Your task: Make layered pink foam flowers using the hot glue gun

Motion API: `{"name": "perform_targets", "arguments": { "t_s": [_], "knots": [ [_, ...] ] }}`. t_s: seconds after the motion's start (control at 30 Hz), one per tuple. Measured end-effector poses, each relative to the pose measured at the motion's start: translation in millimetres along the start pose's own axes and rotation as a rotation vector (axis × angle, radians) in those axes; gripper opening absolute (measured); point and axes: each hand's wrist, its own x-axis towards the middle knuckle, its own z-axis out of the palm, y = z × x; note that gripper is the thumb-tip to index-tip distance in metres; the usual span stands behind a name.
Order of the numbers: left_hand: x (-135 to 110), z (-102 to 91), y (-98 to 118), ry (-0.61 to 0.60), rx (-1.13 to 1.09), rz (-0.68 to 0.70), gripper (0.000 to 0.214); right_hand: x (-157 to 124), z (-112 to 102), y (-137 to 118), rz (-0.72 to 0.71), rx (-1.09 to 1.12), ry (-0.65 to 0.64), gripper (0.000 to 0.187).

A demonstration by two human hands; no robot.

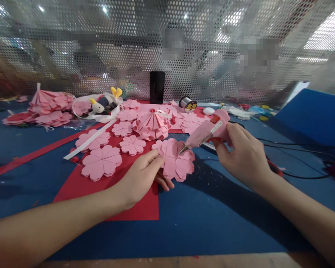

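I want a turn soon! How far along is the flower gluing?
Done: one domed flower stack stands behind. In hand: the left hand steadies a pink flower while the right hand aims a glue gun at its middle. Left, probably: several flat flowers lying loose on the red sheet.

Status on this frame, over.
Left hand grips pink paper flower. Right hand holds glue gun, nozzle at flower. Behind, other flowers; nothing blocking.

a craft workshop; pink paper flowers crowd a blue worktable; perforated metal screen behind
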Motion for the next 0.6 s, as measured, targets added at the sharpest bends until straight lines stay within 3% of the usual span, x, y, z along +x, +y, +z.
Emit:
{"name": "perform_targets", "arguments": {
  "t_s": [0.47, 0.6],
  "knots": [
    [0.0, -1.4, -2.2, -0.002, -0.011, -0.002, 0.026, 1.8, -1.6, 1.5, -0.002, -0.031, 0.031, 0.006],
    [-0.2, -1.2, -2.1, 0.01, -0.021, 0.004, 0.025, 1.4, -1.2, -1.9, 0.013, -0.017, 0.051, 0.014]
  ]
}}
